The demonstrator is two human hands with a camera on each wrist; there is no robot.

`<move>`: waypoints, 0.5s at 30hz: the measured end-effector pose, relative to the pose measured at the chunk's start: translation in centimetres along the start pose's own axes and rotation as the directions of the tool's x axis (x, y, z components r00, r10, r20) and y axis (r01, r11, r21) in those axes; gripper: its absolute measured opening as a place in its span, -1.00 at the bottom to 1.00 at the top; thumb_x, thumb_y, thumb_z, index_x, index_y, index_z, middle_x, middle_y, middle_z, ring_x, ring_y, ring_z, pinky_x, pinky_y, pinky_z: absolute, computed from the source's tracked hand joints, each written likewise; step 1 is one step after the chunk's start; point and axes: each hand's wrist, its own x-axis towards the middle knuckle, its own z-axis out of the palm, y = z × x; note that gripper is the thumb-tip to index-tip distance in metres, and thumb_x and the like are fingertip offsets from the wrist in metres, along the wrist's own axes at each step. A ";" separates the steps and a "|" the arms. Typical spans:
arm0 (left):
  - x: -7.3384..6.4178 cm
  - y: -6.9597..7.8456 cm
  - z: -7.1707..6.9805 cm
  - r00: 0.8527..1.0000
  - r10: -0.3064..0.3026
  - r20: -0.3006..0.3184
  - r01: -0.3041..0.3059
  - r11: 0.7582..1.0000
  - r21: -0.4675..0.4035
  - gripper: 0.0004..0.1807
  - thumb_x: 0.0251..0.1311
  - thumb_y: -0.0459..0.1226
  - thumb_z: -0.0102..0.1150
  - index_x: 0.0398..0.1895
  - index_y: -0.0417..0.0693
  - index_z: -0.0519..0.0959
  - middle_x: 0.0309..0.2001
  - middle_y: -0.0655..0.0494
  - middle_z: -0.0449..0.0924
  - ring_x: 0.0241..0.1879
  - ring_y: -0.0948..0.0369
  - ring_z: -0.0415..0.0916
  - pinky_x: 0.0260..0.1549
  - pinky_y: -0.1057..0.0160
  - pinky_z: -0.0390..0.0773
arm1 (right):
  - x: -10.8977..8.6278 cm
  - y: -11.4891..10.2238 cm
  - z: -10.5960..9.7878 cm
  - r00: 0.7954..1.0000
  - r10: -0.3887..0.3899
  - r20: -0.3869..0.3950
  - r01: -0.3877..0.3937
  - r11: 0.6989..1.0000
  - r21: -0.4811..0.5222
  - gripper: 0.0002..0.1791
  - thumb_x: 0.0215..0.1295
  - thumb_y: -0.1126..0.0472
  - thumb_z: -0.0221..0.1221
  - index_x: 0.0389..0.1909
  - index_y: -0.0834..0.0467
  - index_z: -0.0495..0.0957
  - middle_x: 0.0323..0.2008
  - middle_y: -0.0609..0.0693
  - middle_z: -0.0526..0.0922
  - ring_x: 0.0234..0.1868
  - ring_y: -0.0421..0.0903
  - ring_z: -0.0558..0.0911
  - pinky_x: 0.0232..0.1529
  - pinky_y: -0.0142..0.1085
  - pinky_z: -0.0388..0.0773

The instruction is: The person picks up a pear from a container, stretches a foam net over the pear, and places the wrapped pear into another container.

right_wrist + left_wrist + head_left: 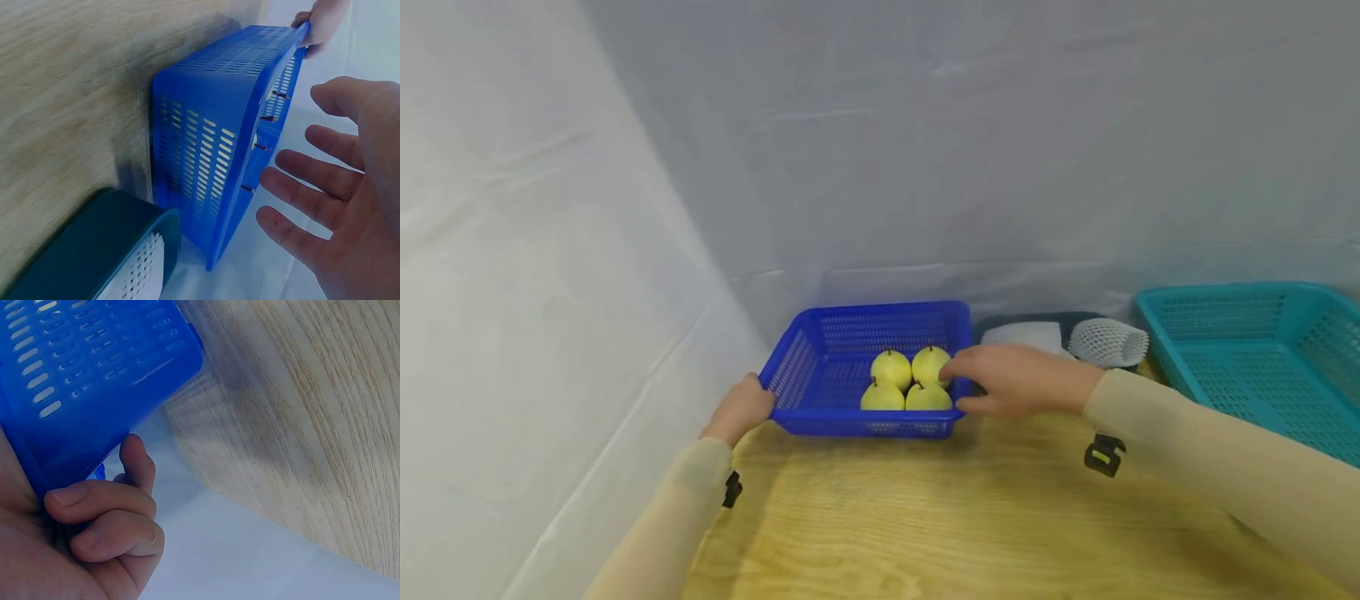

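Observation:
A blue plastic basket (pixel 842 423) with slotted walls stands on the wooden table, several yellow pears (pixel 891 368) grouped in its right half. My left hand (pixel 743 410) grips the basket's rim at the front left corner; in the left wrist view its curled fingers (pixel 112 503) hook under the edge. At the opposite end, my right hand (pixel 1018 379) hovers beside the right rim, fingertips over the nearest pears. Its fingers (pixel 306 175) are spread and hold nothing in the right wrist view, where dark pear stems (pixel 261 147) show past the rim.
Right of the blue basket is a dark green container (pixel 94 240) with white foam net sleeves (pixel 1108 342). A teal basket (pixel 1180 367) stands farther right. White sheeting (pixel 925 167) rises behind and along the left. Bare wood (pixel 880 517) lies in front of the blue basket.

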 end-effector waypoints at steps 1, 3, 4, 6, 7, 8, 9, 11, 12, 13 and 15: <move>-0.1 0.0 0.0 1.000 -0.002 0.002 0.002 1.000 -0.001 -0.44 0.34 -0.25 -0.17 0.19 -0.63 0.22 -0.14 -0.33 0.52 -0.22 -0.06 0.49 -0.14 -0.13 0.55 | 0.6 0.0 0.1 1.000 -0.002 0.016 0.001 1.000 0.011 -0.51 0.44 -0.02 0.16 0.32 0.04 0.49 0.26 -0.04 0.58 0.25 -0.02 0.58 0.22 -0.03 0.53; -0.2 -0.2 0.2 1.000 -0.008 0.005 0.008 1.000 -0.003 -0.43 0.35 -0.25 -0.17 0.20 -0.65 0.20 -0.14 -0.34 0.51 -0.23 -0.06 0.49 -0.15 -0.13 0.55 | 1.9 0.0 0.2 0.999 0.000 0.054 -0.002 0.999 0.034 -0.48 0.45 -0.02 0.14 0.36 0.04 0.45 0.30 -0.03 0.54 0.28 -0.03 0.56 0.24 -0.06 0.52; -0.3 -0.3 0.2 1.000 -0.011 0.003 0.011 1.000 -0.001 -0.43 0.35 -0.25 -0.17 0.20 -0.65 0.20 -0.15 -0.32 0.51 -0.24 -0.05 0.48 -0.18 -0.11 0.55 | 2.5 0.0 0.2 0.998 -0.004 0.070 0.001 0.999 0.050 -0.47 0.45 -0.01 0.13 0.37 0.06 0.44 0.32 -0.03 0.53 0.29 -0.03 0.55 0.25 -0.07 0.51; -0.4 -0.5 0.5 1.000 -0.021 0.002 0.021 1.000 -0.008 -0.43 0.35 -0.25 -0.18 0.20 -0.64 0.20 -0.18 -0.29 0.51 -0.26 -0.03 0.48 -0.22 -0.07 0.54 | 3.5 0.1 0.4 0.996 -0.009 0.094 0.002 0.997 0.078 -0.46 0.44 0.02 0.14 0.39 0.06 0.42 0.34 -0.03 0.51 0.30 -0.04 0.54 0.25 -0.08 0.50; -0.4 -0.5 0.6 1.000 -0.026 0.002 0.026 1.000 -0.011 -0.44 0.35 -0.25 -0.19 0.20 -0.63 0.20 -0.19 -0.28 0.51 -0.28 -0.03 0.48 -0.24 -0.06 0.54 | 4.0 0.2 0.6 0.994 -0.007 0.107 -0.002 0.997 0.083 -0.46 0.44 0.01 0.15 0.39 0.04 0.41 0.34 -0.03 0.51 0.29 -0.04 0.54 0.25 -0.08 0.51; -0.4 -0.4 0.6 0.999 -0.032 0.003 0.032 0.999 -0.012 -0.44 0.35 -0.24 -0.19 0.20 -0.61 0.20 -0.20 -0.27 0.51 -0.28 -0.02 0.48 -0.26 -0.04 0.53 | 4.4 0.3 0.7 0.992 -0.001 0.123 -0.010 0.996 0.090 -0.45 0.44 0.02 0.15 0.40 0.03 0.41 0.34 -0.03 0.51 0.29 -0.04 0.54 0.24 -0.09 0.51; -0.4 -0.3 0.7 0.999 -0.034 0.006 0.034 0.999 -0.015 -0.44 0.36 -0.24 -0.20 0.20 -0.61 0.20 -0.20 -0.26 0.51 -0.29 -0.01 0.48 -0.28 -0.02 0.53 | 4.7 0.5 0.8 0.991 0.002 0.136 -0.015 0.996 0.091 -0.45 0.43 0.02 0.16 0.40 0.02 0.41 0.33 -0.03 0.52 0.28 -0.05 0.55 0.23 -0.09 0.51; -0.3 0.0 0.6 0.999 -0.035 0.004 0.035 0.999 -0.011 -0.43 0.37 -0.23 -0.20 0.22 -0.62 0.19 -0.20 -0.27 0.51 -0.28 -0.02 0.49 -0.27 -0.04 0.54 | 5.3 0.7 1.1 0.988 0.006 0.153 -0.020 0.996 0.091 -0.45 0.41 0.02 0.18 0.38 0.01 0.42 0.30 -0.02 0.54 0.27 -0.04 0.55 0.21 -0.09 0.52; -0.3 0.1 0.6 0.999 -0.036 0.004 0.036 0.999 -0.009 -0.43 0.38 -0.23 -0.20 0.23 -0.62 0.18 -0.19 -0.26 0.51 -0.28 -0.01 0.49 -0.27 -0.03 0.54 | 5.6 0.8 1.2 0.987 0.007 0.163 -0.022 0.996 0.092 -0.45 0.40 0.02 0.19 0.37 0.02 0.43 0.29 -0.01 0.55 0.26 -0.04 0.55 0.21 -0.09 0.52; -0.3 0.2 0.5 0.999 -0.035 0.008 0.035 0.999 -0.017 -0.42 0.38 -0.24 -0.20 0.24 -0.63 0.16 -0.19 -0.26 0.51 -0.28 -0.01 0.48 -0.28 -0.02 0.54 | 5.9 0.9 1.3 0.985 0.008 0.175 -0.024 0.996 0.091 -0.45 0.39 0.03 0.20 0.37 0.02 0.44 0.28 0.00 0.56 0.26 -0.03 0.55 0.21 -0.09 0.52; -0.2 0.4 0.2 1.000 -0.030 0.008 0.030 0.999 -0.023 -0.41 0.36 -0.25 -0.21 0.24 -0.64 0.15 -0.19 -0.26 0.50 -0.28 -0.01 0.47 -0.29 -0.01 0.54 | 6.4 1.0 1.3 0.981 0.001 0.195 -0.019 0.996 0.090 -0.44 0.36 0.05 0.23 0.35 0.05 0.45 0.25 0.03 0.57 0.25 -0.01 0.55 0.20 -0.08 0.53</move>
